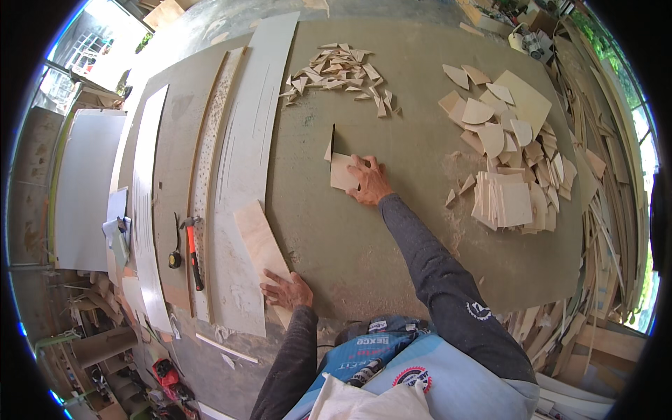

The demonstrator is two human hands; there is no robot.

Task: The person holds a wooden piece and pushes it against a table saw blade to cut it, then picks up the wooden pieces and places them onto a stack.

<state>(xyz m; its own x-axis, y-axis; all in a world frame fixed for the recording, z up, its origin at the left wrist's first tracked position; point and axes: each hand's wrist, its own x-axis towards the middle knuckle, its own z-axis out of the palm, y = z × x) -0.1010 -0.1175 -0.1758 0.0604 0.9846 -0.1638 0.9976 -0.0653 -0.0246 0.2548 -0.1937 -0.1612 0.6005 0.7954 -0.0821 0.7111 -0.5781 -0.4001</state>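
Note:
My right hand (pixel 369 180) grips a small square plywood piece (pixel 341 172), its fingers bent over the right side. The piece lies flat on the brown work table (pixel 350 259). At its far left corner a thin dark saw blade (pixel 333 138) stands up from the tabletop. A narrow plywood sliver (pixel 327 150) lies just left of the blade. My left hand (pixel 288 288) rests with spread fingers on the near end of a longer plywood strip (pixel 260 238). That strip lies slanted, partly over the edge of a long pale board (pixel 245 154).
Many small wedge offcuts (pixel 339 68) are heaped beyond the blade. To the right lies a pile of plywood pieces (pixel 504 199), some with curved edges. A hammer (pixel 193 255) and a tape measure (pixel 174 259) lie left. Wood strips (pixel 609 161) line the right side.

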